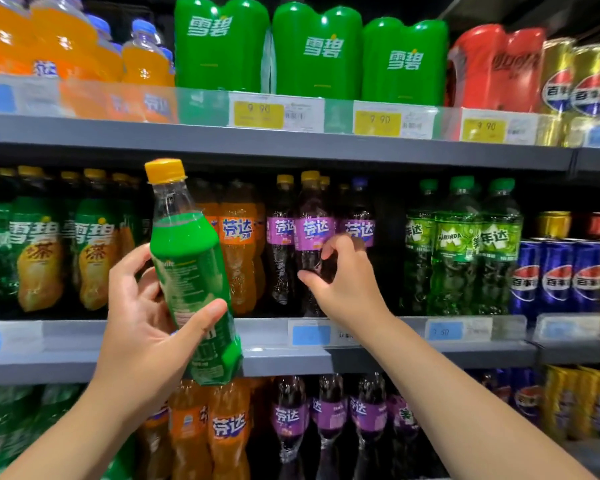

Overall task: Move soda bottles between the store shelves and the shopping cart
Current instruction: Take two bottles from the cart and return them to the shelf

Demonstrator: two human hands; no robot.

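Note:
My left hand (pixel 149 313) grips a soda bottle with a green label and a yellow cap (pixel 191 271), held tilted in front of the middle shelf (pixel 413 351). My right hand (pixel 340 278) reaches into that shelf, and its thumb and fingers curl around the lower body of a purple-labelled dark soda bottle (pixel 313 233) standing in its row. That bottle still stands upright among other purple ones. No shopping cart is in view.
The middle shelf holds green tea-soda bottles (pixel 35 258) at left, orange bottles (pixel 238 244), green Mirinda bottles (pixel 461 244) and blue cans (pixel 558 275) at right. Green multipacks (pixel 319 50) sit on the top shelf. More orange and purple bottles fill the shelf below.

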